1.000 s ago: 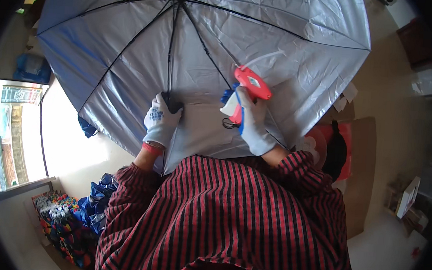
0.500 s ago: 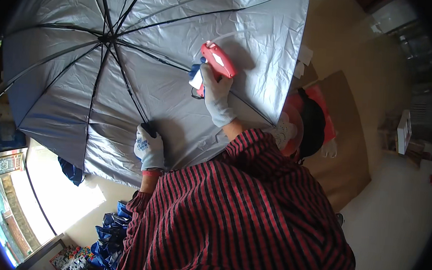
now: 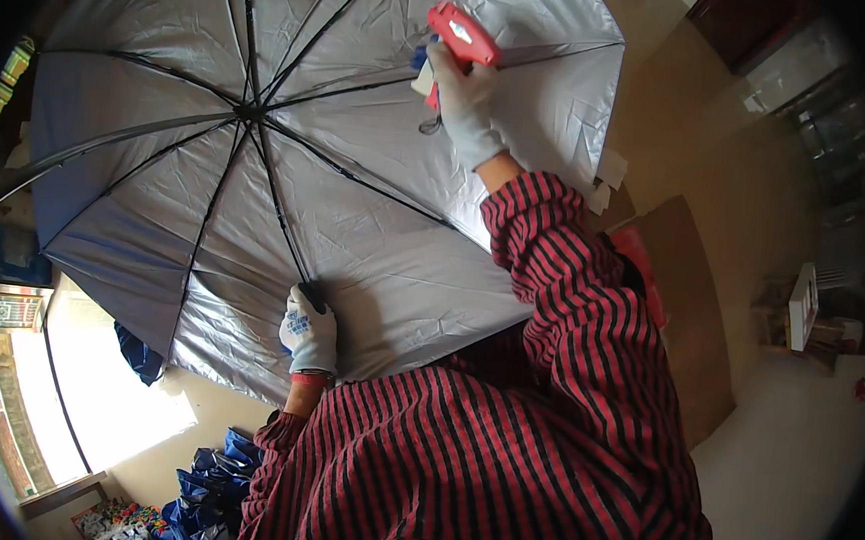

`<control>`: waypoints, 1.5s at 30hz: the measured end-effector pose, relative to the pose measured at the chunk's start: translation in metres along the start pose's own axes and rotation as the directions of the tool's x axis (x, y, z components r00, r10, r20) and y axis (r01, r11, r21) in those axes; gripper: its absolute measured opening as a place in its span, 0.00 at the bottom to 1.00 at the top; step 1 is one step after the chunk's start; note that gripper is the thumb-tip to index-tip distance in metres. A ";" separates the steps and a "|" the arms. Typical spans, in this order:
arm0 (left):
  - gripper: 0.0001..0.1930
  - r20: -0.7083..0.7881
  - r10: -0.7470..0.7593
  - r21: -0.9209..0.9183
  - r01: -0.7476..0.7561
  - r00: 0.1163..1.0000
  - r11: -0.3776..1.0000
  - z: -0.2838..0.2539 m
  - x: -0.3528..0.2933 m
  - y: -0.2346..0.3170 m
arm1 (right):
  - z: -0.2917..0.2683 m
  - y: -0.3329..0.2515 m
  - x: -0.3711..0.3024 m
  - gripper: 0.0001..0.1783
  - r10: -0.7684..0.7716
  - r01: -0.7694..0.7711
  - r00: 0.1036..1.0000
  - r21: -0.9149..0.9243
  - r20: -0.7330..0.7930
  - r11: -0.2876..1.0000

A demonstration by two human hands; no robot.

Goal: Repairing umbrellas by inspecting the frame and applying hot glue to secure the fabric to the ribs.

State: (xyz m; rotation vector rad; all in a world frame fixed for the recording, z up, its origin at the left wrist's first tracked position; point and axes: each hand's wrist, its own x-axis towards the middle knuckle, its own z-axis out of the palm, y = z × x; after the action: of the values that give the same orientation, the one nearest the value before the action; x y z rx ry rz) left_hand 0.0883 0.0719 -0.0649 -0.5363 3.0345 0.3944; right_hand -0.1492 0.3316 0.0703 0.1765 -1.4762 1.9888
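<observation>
A large open umbrella [image 3: 355, 234], silver-grey inside with black ribs, spreads before me with its inside facing me. The ribs meet at a dark hub [image 3: 250, 114]. In a white glove, my left hand [image 3: 308, 332] is closed around the dark end of a black rod running from that hub, low on the canopy. My right hand [image 3: 465, 97], also gloved, grips a red and white tool [image 3: 464, 33] that looks like a tagging gun. This tool is held over the upper right of the canopy, by a rib; whether it touches the fabric I cannot tell.
Bunched dark blue folded fabric [image 3: 201, 495] lies at the lower left, near a bright window [image 3: 4, 371]. A brown cardboard sheet [image 3: 698, 339] is on the floor at the right. Farther right is a white boxy object [image 3: 803, 306].
My right hand has moved up and away with the red tool, toward the canopy's far right rib. The umbrella appears slightly turned and lower in view; my left hand keeps its grip.
</observation>
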 end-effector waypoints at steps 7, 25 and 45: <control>0.23 -0.027 -0.029 -0.041 0.028 0.999 0.999 0.000 -0.004 0.002 | 0.004 0.002 0.067 0.11 0.095 -0.037 0.959 -0.214 0.268 0.976; 0.26 0.141 0.009 -0.026 -0.006 0.990 1.000 -0.003 0.007 -0.001 | 0.017 0.035 -0.189 0.13 0.549 -0.597 0.716 -0.029 0.431 0.801; 0.18 0.098 0.156 -0.113 -0.145 0.983 0.983 -0.014 0.024 -0.017 | 0.024 0.046 -0.197 0.13 0.656 -0.661 0.538 -0.219 0.529 0.718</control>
State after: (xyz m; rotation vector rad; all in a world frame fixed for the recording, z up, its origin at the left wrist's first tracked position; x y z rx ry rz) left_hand 0.0721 0.0450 -0.0576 -0.2797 2.9724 0.5736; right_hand -0.0275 0.2215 -0.0506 0.2695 -2.1658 2.7145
